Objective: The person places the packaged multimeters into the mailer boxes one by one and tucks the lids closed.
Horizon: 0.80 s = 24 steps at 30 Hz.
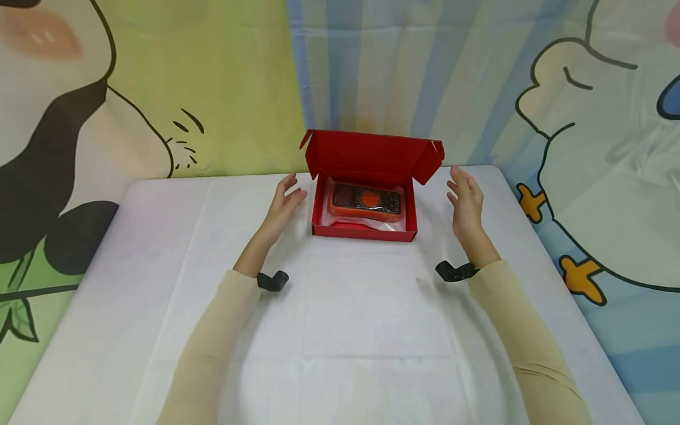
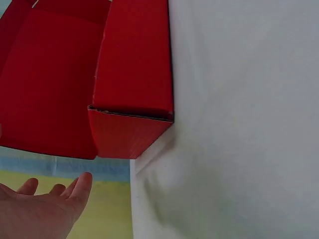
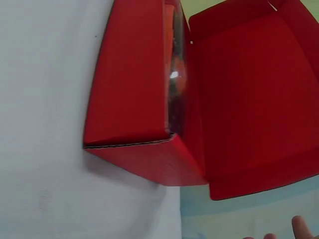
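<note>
L hand (image 1: 284,203) fingers spread, holds nothing, just beside box's L wall | R hand (image 1: 466,198) fingers spread, holds nothing, near box's R side, not touching | red box (image 1: 366,231) betw both hands on white worktop (image 1: 361,319), lid up | orange multimeter (image 1: 366,202) inside box, in clear wrap

A desk (image 1: 159,330) covered with a white cloth carries one thing directly: an open red cardboard box (image 1: 366,231), set toward the far edge, near the middle. Its lid stands upright at the back. The box's base sits flat on the cloth, which shows faint fold creases and a small dark speck (image 1: 417,280) in front of the box.
</note>
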Each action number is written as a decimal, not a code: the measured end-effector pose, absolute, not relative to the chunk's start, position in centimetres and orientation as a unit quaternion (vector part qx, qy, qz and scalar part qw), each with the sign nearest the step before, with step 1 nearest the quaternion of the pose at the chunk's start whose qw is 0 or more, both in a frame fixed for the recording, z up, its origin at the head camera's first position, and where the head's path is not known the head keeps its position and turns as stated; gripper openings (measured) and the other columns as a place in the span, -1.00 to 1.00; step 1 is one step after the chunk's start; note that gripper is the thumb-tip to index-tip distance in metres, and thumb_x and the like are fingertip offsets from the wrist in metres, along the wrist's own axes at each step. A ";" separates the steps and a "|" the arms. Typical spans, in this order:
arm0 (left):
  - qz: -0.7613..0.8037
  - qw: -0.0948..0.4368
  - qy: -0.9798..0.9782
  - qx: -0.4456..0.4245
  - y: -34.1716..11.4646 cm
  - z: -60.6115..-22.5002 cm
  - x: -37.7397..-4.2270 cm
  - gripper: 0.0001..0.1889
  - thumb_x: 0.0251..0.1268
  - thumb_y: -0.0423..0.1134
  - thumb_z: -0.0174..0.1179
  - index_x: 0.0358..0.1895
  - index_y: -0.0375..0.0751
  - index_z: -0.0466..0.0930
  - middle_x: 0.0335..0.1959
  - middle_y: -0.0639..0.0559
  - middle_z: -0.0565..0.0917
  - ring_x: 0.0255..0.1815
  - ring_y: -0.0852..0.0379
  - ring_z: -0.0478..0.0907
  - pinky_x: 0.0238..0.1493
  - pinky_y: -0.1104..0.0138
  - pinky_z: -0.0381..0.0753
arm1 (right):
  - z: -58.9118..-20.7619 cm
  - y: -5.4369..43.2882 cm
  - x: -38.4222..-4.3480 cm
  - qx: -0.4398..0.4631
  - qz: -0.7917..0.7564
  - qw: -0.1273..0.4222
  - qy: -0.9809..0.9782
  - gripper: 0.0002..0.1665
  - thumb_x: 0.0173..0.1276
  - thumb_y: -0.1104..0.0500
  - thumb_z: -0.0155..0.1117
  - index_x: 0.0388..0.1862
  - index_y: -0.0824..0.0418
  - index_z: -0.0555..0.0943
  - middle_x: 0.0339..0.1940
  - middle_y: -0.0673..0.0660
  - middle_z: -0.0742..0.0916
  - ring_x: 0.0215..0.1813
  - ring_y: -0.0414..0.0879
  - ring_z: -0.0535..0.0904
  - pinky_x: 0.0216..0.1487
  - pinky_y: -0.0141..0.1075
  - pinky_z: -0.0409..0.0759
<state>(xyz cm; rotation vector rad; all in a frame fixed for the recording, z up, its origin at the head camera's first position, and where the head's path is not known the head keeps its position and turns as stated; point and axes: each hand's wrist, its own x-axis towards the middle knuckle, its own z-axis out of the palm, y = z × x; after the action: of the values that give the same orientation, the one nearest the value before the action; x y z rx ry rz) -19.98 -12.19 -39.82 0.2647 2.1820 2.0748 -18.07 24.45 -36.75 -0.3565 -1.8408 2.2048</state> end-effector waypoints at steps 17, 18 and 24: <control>0.664 0.022 0.740 0.104 -10.3 -34.0 -22.4 -0.19 0.20 0.03 0.13 0.43 0.00 -0.12 0.36 -0.12 0.03 0.36 -0.05 0.09 0.30 0.08 0.19 | -31.8 23.4 -18.9 -0.054 0.691 0.053 -0.719 -0.09 0.21 -0.23 0.15 0.43 0.12 0.11 0.40 0.08 0.24 0.40 -0.03 0.05 0.41 0.03 -0.19; 0.662 0.021 0.742 0.104 -10.3 -33.6 -22.5 -0.19 0.19 0.05 0.13 0.43 0.01 -0.11 0.35 -0.11 0.04 0.35 -0.03 0.10 0.29 0.08 0.20 | -31.6 23.4 -19.0 -0.055 0.690 0.049 -0.720 -0.08 0.21 -0.24 0.15 0.43 0.12 0.11 0.40 0.09 0.25 0.40 -0.03 0.05 0.41 0.02 -0.18; 0.659 0.018 0.743 0.116 -9.7 -32.0 -23.2 -0.20 0.19 0.09 0.10 0.42 -0.02 -0.07 0.31 -0.12 0.13 0.27 -0.02 0.18 0.25 0.04 0.24 | -30.7 23.1 -19.6 -0.061 0.721 0.044 -0.689 -0.11 0.23 -0.18 0.19 0.40 0.18 0.13 0.36 0.13 0.30 0.35 0.01 0.17 0.40 -0.14 0.05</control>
<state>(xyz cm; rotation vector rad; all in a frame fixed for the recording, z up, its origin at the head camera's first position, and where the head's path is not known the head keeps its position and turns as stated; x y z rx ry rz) -23.21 -9.71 -32.02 0.3589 2.3087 2.0465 -19.58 23.06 -30.71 -0.1850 -2.1064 2.2020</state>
